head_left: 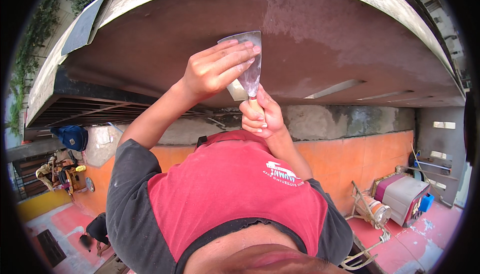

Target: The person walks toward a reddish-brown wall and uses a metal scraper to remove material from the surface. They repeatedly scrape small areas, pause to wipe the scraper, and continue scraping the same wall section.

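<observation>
A putty knife with a broad metal blade (252, 71) and a pale wooden handle is held upright before my chest. My right hand (264, 114) is closed round the handle, thumb along it. My left hand (217, 69) lies across the blade with its fingers stretched out and touching the metal; its thumb is hidden. Whitish smears mark the blade and my fingertips. Just beyond the knife stands a brownish-grey plastered wall (165, 34), with a lighter, rougher patch at the upper right.
Narrow slots (335, 89) cut through the wall. On the left are a dark metal grille (90, 104) and a blue bag (74, 138). Far below left, another person (97, 229) bends down. A bucket (376, 210) and a grey-and-purple box-shaped machine (400, 196) stand at the lower right.
</observation>
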`<state>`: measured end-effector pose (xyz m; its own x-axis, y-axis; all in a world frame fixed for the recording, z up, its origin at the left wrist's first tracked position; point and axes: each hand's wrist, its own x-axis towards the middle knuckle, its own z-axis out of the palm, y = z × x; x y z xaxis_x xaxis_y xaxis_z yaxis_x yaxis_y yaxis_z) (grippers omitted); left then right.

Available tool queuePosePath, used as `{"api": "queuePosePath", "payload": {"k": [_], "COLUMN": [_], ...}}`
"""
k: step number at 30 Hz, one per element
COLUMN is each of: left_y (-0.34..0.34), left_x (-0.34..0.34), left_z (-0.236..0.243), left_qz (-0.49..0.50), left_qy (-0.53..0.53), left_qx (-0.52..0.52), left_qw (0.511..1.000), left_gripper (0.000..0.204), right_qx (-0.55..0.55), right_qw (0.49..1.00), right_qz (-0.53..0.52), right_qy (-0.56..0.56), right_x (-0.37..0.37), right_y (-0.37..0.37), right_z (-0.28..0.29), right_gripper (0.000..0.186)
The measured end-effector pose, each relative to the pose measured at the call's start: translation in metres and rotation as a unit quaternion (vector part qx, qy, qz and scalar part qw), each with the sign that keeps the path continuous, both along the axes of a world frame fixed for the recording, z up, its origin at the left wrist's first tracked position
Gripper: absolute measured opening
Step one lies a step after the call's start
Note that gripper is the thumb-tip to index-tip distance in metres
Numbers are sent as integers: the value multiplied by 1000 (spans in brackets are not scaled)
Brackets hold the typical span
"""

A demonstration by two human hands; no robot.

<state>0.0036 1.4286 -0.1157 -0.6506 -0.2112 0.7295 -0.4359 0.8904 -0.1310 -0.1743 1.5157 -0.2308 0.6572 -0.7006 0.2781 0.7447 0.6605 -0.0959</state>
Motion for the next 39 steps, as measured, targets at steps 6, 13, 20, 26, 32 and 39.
{"api": "queuePosePath", "payload": {"k": [6,13,20,26,32,39], "left_y": [-1,-3,-4,-7,-5,-7], "left_x": [2,7,7,8,7,7], "left_z": [4,6,8,3,6,7], "left_qz": [-8,-21,-20,-19,-18,-12], "left_qy": [-10,-27,-18,-14,-20,-24], "left_qx": [9,-1,-13,-29,-18,-25], "left_qw": [1000,999,1000,999,999,999], "left_gripper": [17,18,19,18,15,15], "right_qx": [-28,-50,-31,-31,-27,-27], "right_qw": [1000,999,999,999,999,999], "right_qz": [-6,-9,-24,-4,3,6], "right_qy": [-5,-17,3,-17,-34,-43], "right_x": [6,13,14,14,15,14], "right_y": [-2,-5,-5,-9,-8,-12], "right_z": [-3,-4,-3,-9,-12,-12], "right_gripper": [40,38,37,35,36,38]}}
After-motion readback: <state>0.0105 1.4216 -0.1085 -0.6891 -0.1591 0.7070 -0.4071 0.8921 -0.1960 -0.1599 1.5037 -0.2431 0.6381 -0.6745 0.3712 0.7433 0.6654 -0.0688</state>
